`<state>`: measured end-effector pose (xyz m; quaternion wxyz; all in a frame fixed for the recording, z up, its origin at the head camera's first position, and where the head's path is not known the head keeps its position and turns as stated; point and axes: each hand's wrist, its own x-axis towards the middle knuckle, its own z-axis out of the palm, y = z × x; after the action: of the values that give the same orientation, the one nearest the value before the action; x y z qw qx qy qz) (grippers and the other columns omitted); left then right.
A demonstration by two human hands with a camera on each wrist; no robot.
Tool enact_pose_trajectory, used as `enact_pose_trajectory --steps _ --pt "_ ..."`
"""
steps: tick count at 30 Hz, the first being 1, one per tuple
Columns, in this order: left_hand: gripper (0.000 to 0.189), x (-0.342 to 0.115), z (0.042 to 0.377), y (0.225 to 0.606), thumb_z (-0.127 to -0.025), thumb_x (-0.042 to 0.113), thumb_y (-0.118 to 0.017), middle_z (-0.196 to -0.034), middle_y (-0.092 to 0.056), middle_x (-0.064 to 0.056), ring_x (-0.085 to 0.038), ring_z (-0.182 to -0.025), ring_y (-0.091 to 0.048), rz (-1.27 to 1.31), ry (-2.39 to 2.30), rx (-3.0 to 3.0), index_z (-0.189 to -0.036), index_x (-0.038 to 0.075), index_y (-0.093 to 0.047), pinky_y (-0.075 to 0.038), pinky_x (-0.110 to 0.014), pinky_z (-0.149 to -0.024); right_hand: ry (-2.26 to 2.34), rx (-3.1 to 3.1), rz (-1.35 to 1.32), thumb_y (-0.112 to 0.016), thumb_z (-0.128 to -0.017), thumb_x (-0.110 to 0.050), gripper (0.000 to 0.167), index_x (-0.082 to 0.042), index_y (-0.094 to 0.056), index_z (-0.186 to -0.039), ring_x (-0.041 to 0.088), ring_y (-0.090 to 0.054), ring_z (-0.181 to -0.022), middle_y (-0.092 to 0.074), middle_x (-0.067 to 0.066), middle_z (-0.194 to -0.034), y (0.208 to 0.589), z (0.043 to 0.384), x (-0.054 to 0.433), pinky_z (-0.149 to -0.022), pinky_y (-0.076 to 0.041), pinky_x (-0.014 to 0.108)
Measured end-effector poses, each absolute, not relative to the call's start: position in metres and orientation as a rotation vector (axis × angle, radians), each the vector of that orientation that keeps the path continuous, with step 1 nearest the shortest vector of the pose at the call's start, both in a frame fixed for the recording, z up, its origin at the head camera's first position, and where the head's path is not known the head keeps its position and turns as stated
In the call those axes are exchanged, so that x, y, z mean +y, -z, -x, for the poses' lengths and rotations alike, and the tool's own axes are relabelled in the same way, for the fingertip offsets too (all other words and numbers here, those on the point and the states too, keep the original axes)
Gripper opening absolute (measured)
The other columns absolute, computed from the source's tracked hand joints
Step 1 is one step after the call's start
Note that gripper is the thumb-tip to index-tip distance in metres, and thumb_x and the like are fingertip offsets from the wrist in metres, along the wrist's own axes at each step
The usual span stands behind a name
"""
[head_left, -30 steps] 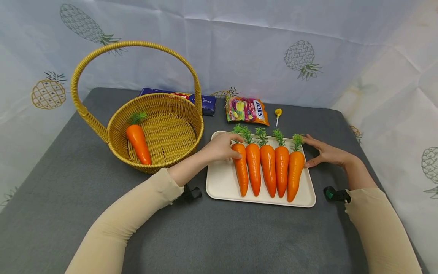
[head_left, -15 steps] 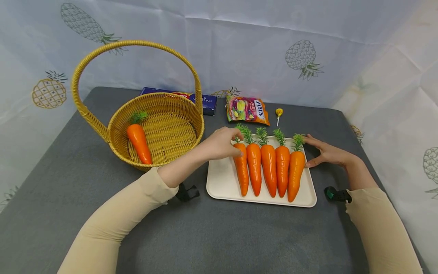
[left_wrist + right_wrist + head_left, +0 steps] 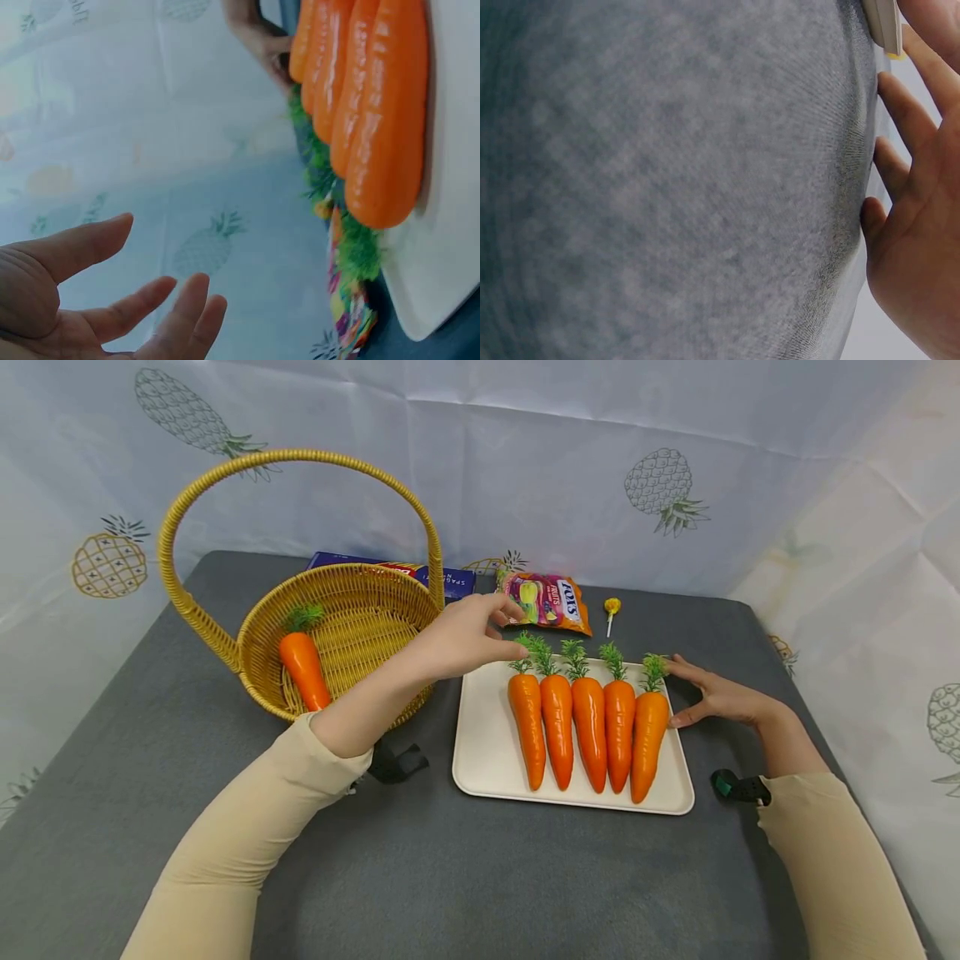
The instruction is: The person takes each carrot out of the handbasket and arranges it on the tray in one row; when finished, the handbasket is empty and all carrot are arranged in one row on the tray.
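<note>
In the head view my left hand [image 3: 476,635] hovers over the tray's far left corner, thumb and fingers spread and holding nothing. The left wrist view shows that hand [image 3: 127,300] apart from the carrots. Several orange carrots with green tops lie side by side on the cream tray [image 3: 483,760]; the leftmost carrot [image 3: 527,731] is nearest the left hand. My right hand [image 3: 723,695] rests at the tray's right edge beside the rightmost carrot [image 3: 649,743], its fingers spread in the right wrist view. Another carrot [image 3: 303,668] lies in the yellow wicker basket [image 3: 251,681].
The basket's tall handle [image 3: 300,456] arches up at the left. Behind it lies a blue spaghetti box [image 3: 457,583]. A sweets bag [image 3: 551,602] and a yellow lollipop [image 3: 612,607] lie behind the tray. Pineapple-print cloth [image 3: 525,460] hangs around the grey table [image 3: 525,885].
My left hand has moved off the leftmost carrot, up and back toward the sweets bag, its fingers opening wider. The carrots and the right hand have stayed in place.
</note>
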<state>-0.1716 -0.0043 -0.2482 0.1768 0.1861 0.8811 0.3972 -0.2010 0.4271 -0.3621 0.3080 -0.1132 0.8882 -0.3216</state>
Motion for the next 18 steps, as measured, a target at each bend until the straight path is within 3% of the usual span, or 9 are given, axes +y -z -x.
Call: enact_pose_trajectory --steps 9,18 --pt "0.043 -0.034 0.178 0.228 -0.095 0.029 -0.065 -0.141 -0.052 -0.008 -0.025 -0.127 -0.054 -0.421 -1.274 2.524 -0.136 0.019 -0.054 -0.050 -0.045 -0.104 0.853 2.351 0.299 -0.078 -0.080 -0.019 0.104 -0.008 -0.011 -0.159 0.055 0.019 -0.147 0.020 0.021 -0.164 0.362 0.201 0.426 -0.106 0.003 0.084" --pt "0.039 -0.067 0.182 0.219 -0.097 0.027 -0.061 -0.138 -0.055 -0.009 -0.025 -0.125 -0.053 -0.369 -1.295 2.577 -0.134 0.014 -0.056 -0.047 -0.043 -0.102 0.856 2.349 0.306 -0.078 -0.080 -0.018 0.104 -0.008 -0.011 -0.159 0.054 0.019 -0.147 0.021 0.021 -0.164 0.363 0.202 0.427 -0.106 0.003 0.084"
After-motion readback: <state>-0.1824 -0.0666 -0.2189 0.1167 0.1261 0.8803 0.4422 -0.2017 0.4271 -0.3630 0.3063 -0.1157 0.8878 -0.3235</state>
